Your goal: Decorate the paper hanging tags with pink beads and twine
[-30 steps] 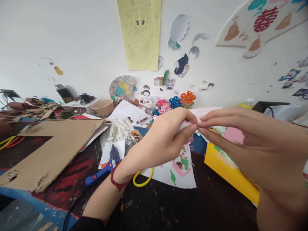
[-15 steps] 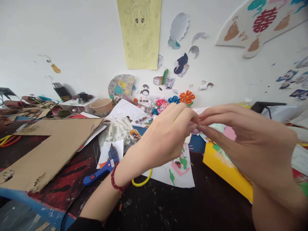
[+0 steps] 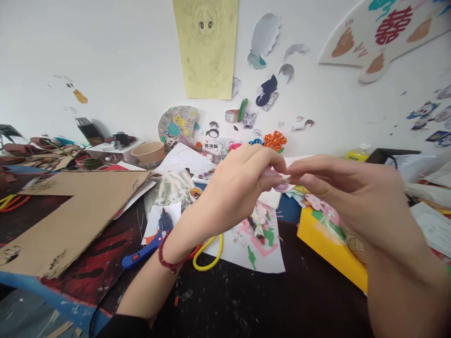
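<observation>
My left hand (image 3: 239, 185), with a dark red bracelet at its wrist, is closed on a small pale pink piece (image 3: 281, 187) near the middle of the view. Fingertips of my right hand (image 3: 352, 188) meet the same piece from the right, thumb and fingers close together. Most of the piece is hidden by the fingers. Below the hands lies a white sheet (image 3: 243, 253) with pink and green scraps. A blue glue gun (image 3: 148, 249) rests left of my left forearm, beside yellow-handled scissors (image 3: 207, 269).
Cut cardboard (image 3: 81, 211) covers the left side of the table. A yellow box (image 3: 331, 251) holding craft pieces stands at the right. Behind are a brown paper bowl (image 3: 148, 154), a plastic bag (image 3: 172, 188) and orange flowers (image 3: 275, 141).
My right hand has shifted slightly left and its thumb has lifted. My left hand has moved a little left and down, and more of the pink piece shows.
</observation>
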`<state>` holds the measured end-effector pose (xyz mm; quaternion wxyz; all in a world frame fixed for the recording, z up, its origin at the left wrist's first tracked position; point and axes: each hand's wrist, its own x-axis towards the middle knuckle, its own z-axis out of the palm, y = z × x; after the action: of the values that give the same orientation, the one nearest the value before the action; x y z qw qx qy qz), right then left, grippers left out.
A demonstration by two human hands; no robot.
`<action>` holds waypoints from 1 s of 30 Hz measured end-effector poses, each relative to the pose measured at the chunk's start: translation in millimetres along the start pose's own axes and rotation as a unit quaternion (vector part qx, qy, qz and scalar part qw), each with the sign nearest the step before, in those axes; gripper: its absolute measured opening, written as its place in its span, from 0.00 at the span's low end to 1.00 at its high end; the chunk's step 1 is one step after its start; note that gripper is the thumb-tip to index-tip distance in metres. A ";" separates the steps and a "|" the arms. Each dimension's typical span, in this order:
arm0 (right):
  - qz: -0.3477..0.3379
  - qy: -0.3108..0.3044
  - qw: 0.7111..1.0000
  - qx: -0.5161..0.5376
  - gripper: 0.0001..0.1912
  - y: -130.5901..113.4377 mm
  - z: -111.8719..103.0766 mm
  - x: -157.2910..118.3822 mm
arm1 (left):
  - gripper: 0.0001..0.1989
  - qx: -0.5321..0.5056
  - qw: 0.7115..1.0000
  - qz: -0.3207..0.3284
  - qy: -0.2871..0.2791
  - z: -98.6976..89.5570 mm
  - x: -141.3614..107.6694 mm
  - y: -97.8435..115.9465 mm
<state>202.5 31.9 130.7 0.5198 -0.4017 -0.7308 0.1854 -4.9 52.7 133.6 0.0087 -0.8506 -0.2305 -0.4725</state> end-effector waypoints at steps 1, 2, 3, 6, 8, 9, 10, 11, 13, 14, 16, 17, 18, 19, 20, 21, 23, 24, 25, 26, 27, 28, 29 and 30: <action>0.019 -0.029 0.999 0.021 0.08 1.8 -0.1 1.7 | 0.02 -0.007 1.000 -0.005 0.000 -0.7 -0.1 -0.1; 0.034 -0.062 0.996 0.047 0.08 3.6 0.4 3.5 | 0.03 -0.012 1.000 -0.009 0.001 -1.3 -0.2 0.0; 0.045 -0.093 0.992 0.075 0.09 5.4 1.4 5.2 | 0.03 -0.014 1.000 -0.011 0.001 -1.8 -0.3 0.1; 0.057 -0.148 0.977 0.144 0.08 9.9 5.5 8.7 | 0.04 -0.013 1.000 -0.011 -0.008 -2.9 -0.8 0.4; 0.061 -0.162 0.970 0.170 0.08 12.2 7.7 9.5 | 0.05 -0.013 1.000 -0.007 -0.015 -3.3 -1.1 0.2; 0.066 -0.165 0.968 0.177 0.07 13.1 8.2 9.6 | 0.05 -0.012 1.000 -0.004 -0.018 -3.5 -1.2 -0.1; 0.072 -0.167 0.967 0.179 0.07 13.8 8.3 9.5 | 0.05 -0.010 1.000 0.000 -0.020 -3.7 -1.2 -0.4; 0.078 -0.167 0.967 0.177 0.08 14.4 8.0 9.5 | 0.05 -0.007 1.000 0.003 -0.021 -3.9 -1.3 -0.8; 0.083 -0.167 0.969 0.162 0.08 15.4 6.4 9.6 | 0.05 -0.002 1.000 0.009 -0.025 -4.4 -1.4 -1.5; 0.083 -0.171 0.970 0.154 0.07 15.8 5.3 9.8 | 0.05 0.001 1.000 0.010 -0.027 -4.7 -1.6 -1.7; 0.080 -0.185 0.970 0.136 0.08 16.8 3.0 10.2 | 0.04 0.005 0.999 0.010 -0.037 -5.3 -2.2 -1.9; 0.080 -0.191 0.970 0.130 0.08 17.2 2.2 10.3 | 0.05 0.008 0.999 0.011 -0.044 -5.7 -2.6 -1.9; 0.082 -0.196 0.969 0.124 0.09 17.5 1.7 10.4 | 0.07 0.012 0.999 0.011 -0.051 -6.0 -3.1 -1.9; 0.085 -0.198 0.969 0.120 0.10 17.7 1.7 10.3 | 0.09 0.016 0.998 0.011 -0.057 -6.2 -3.6 -1.8; 0.091 -0.198 0.969 0.118 0.10 17.8 2.1 10.1 | 0.11 0.020 0.998 0.011 -0.063 -6.4 -4.0 -1.9; 0.095 -0.197 0.969 0.117 0.10 17.7 2.9 9.7 | 0.12 0.024 0.997 0.011 -0.068 -6.5 -4.4 -2.0; 0.101 -0.192 0.969 0.115 0.11 17.3 5.4 9.0 | 0.14 0.037 0.996 0.011 -0.075 -6.5 -4.8 -2.8; 0.100 -0.188 0.971 0.113 0.10 17.0 6.9 8.7 | 0.14 0.045 0.996 0.013 -0.078 -6.5 -4.9 -3.5; 0.097 -0.184 0.972 0.110 0.09 16.7 8.5 8.6 | 0.14 0.055 0.995 0.016 -0.078 -6.3 -4.8 -4.2; 0.093 -0.183 0.973 0.107 0.08 16.5 10.0 8.6 | 0.14 0.064 0.995 0.020 -0.075 -6.0 -4.6 -5.0; 0.090 -0.183 0.973 0.104 0.07 16.5 11.5 8.8 | 0.14 0.074 0.995 0.023 -0.069 -5.5 -4.3 -5.8; 0.089 -0.185 0.973 0.104 0.07 16.7 13.0 9.2 | 0.14 0.084 0.994 0.025 -0.061 -4.7 -3.9 -6.4; 0.089 -0.188 0.972 0.105 0.07 17.1 14.5 9.6 | 0.13 0.094 0.994 0.027 -0.052 -3.8 -3.3 -7.1; 0.090 -0.191 0.972 0.108 0.07 17.8 15.9 10.1 | 0.13 0.106 0.993 0.029 -0.042 -2.6 -2.6 -7.7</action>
<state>193.7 53.0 118.4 0.3924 -0.3649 -0.7527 0.3825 -11.2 58.0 131.3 0.1031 -0.8702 -0.2552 -0.4087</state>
